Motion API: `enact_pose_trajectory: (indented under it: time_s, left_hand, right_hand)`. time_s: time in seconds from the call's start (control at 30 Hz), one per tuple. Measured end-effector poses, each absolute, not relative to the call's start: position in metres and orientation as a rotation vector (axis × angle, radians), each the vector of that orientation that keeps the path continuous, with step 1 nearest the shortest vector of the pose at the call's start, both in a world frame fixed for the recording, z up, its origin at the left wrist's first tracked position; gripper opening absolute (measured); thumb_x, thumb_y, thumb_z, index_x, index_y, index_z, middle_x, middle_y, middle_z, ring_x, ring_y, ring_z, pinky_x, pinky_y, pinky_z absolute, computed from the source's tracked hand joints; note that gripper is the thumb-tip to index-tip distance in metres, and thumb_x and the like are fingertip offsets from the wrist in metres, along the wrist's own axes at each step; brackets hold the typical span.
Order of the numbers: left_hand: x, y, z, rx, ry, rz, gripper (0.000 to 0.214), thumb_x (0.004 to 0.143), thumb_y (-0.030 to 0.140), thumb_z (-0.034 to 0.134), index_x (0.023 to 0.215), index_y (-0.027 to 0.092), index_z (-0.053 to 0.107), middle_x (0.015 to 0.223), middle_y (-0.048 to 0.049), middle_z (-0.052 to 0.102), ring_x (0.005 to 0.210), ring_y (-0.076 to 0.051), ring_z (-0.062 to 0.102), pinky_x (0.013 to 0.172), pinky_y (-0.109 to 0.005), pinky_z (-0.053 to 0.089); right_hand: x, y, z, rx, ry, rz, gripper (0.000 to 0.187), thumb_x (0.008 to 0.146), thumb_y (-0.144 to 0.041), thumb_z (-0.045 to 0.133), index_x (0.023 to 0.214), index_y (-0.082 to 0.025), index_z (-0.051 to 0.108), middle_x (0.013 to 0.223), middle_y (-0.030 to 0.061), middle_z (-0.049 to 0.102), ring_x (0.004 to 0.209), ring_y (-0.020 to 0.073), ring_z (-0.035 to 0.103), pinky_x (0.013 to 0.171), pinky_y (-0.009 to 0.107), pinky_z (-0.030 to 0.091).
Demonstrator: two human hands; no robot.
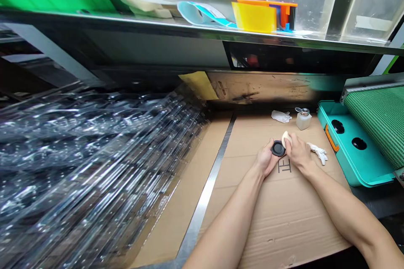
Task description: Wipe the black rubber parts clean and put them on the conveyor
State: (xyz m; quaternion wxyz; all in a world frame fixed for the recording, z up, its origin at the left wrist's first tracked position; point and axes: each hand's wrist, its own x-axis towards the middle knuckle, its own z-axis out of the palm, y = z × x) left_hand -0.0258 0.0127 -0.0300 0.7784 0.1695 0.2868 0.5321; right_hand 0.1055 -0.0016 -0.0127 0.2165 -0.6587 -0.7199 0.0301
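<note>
My left hand is closed round the edge of a black round part, which has a raised rim and a dished middle. In my right hand is a small cream-coloured pad, pressed against or very near the part's right edge. Whether it is a sponge or a folded cloth I cannot tell. Both hands are just above a cardboard sheet with dark printed marks. Beside my right hand lies a white glove. Beyond the hands stands a small pump bottle, with a crumpled white cloth or glove to its left.
On the right, a teal bin holds two black round parts below the end of a green conveyor belt. Stacked clear plastic trays fill the left side. A metal shelf edge crosses above, carrying a yellow bin.
</note>
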Motion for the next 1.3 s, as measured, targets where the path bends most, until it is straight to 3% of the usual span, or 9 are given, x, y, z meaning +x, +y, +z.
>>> enact_pose_trajectory:
  time_s: [0.17,0.3,0.47,0.63,0.73,0.97,1.13,1.2,1.3]
  left_hand:
    - [-0.039,0.014,-0.022,0.28,0.563,1.146,0.032,0.101,0.036,0.041,0.111,0.013,0.059,0.117,-0.0208,0.069,0.107,-0.03,0.069,0.087,-0.052,0.058]
    - [-0.054,0.015,-0.015,0.221,0.472,1.196,0.039,0.095,0.027,0.04,0.128,0.014,0.056,0.13,-0.0227,0.062,0.116,-0.034,0.065,0.09,-0.058,0.056]
    - [-0.061,0.013,-0.007,0.26,0.452,1.177,0.039,0.098,0.02,0.044,0.135,0.017,0.055,0.14,-0.0175,0.059,0.123,-0.031,0.063,0.095,-0.051,0.057]
    - [-0.059,0.009,-0.001,0.168,0.427,1.132,0.046,0.104,0.044,0.04,0.129,0.01,0.058,0.123,-0.021,0.067,0.117,-0.027,0.067,0.074,-0.025,0.062]
    - [-0.06,0.008,0.001,0.136,0.473,1.078,0.055,0.103,0.051,0.038,0.125,0.006,0.06,0.113,-0.0227,0.07,0.105,-0.025,0.072,0.062,-0.018,0.06]
    - [-0.06,0.008,-0.002,0.137,0.504,1.071,0.06,0.102,0.055,0.033,0.118,0.005,0.063,0.103,-0.021,0.072,0.085,-0.02,0.075,0.058,-0.019,0.06]
    - [-0.059,0.01,-0.008,0.144,0.502,1.078,0.058,0.101,0.057,0.036,0.111,0.007,0.064,0.101,-0.019,0.072,0.082,-0.02,0.074,0.059,-0.022,0.06]
    - [-0.057,0.011,-0.009,0.154,0.526,1.081,0.056,0.1,0.058,0.038,0.103,0.009,0.064,0.098,-0.0186,0.072,0.08,-0.02,0.074,0.059,-0.023,0.06]
    - [-0.053,0.009,-0.009,0.237,0.618,1.094,0.053,0.096,0.061,0.044,0.098,0.012,0.061,0.096,-0.0189,0.072,0.078,-0.022,0.074,0.061,-0.026,0.06]
  right_hand:
    - [0.123,0.0,-0.013,-1.756,-1.828,0.199,0.035,0.102,-0.041,0.041,0.128,-0.024,0.056,0.111,0.0067,0.074,0.096,0.0234,0.07,0.079,0.03,0.046]
    - [0.127,-0.006,-0.011,-1.76,-1.815,0.261,0.034,0.101,-0.039,0.043,0.128,-0.023,0.057,0.113,0.0069,0.074,0.096,0.0231,0.07,0.08,0.03,0.046]
    - [0.127,-0.006,-0.012,-1.752,-1.889,0.253,0.032,0.101,-0.037,0.043,0.126,-0.024,0.058,0.113,0.0066,0.074,0.097,0.024,0.069,0.08,0.03,0.045]
    - [0.125,-0.008,-0.014,-1.773,-2.005,0.208,0.032,0.101,-0.038,0.044,0.126,-0.025,0.059,0.108,0.0062,0.075,0.092,0.0239,0.07,0.075,0.03,0.042]
    - [0.126,-0.008,-0.015,-1.773,-2.027,0.187,0.032,0.101,-0.039,0.045,0.126,-0.024,0.06,0.109,0.0069,0.074,0.093,0.0236,0.069,0.076,0.031,0.042]
    - [0.127,-0.009,-0.009,-1.662,-2.191,0.062,0.028,0.1,-0.039,0.048,0.103,-0.024,0.071,0.103,0.007,0.071,0.1,0.0232,0.061,0.087,0.033,0.04]
    - [0.155,-0.01,0.015,-1.985,-2.119,-0.296,0.023,0.093,-0.031,0.055,0.104,-0.02,0.072,0.107,0.0162,0.07,0.105,0.033,0.057,0.089,0.045,0.037]
    - [0.171,-0.006,0.021,-2.152,-2.127,-0.245,0.021,0.089,-0.027,0.057,0.101,-0.017,0.072,0.101,0.0182,0.071,0.1,0.0346,0.06,0.086,0.046,0.038]
    - [0.182,0.001,0.023,-2.112,-2.159,0.049,0.02,0.092,-0.025,0.054,0.093,-0.018,0.072,0.091,0.0149,0.072,0.089,0.0288,0.065,0.079,0.037,0.041]
